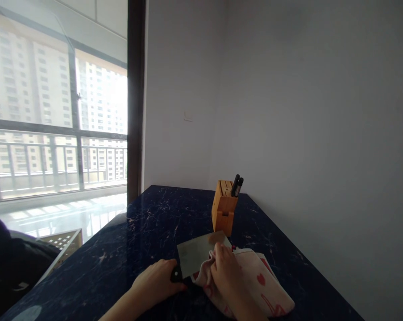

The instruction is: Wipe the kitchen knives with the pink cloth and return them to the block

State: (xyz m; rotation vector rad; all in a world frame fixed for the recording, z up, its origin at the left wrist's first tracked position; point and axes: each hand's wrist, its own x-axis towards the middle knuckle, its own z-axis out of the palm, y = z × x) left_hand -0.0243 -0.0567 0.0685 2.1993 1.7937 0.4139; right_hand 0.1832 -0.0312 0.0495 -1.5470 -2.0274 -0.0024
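My left hand [157,281] is closed around the black handle of a cleaver [196,254]. The cleaver's broad grey blade points up and to the right, over the dark table. My right hand [225,266] pinches a white cloth [255,278] with red hearts and other red marks, and presses it against the blade's right part. The rest of the cloth spreads to the right and hangs below the right hand. The blade's lower right part is hidden behind the cloth and fingers.
A wooden knife block [224,209] with black handles [236,185] in it stands just beyond the blade. The dark blue marbled table [161,218] meets a grey wall on the right. At left are a perforated crate [69,245], a dark bag-like shape [17,258] and large windows.
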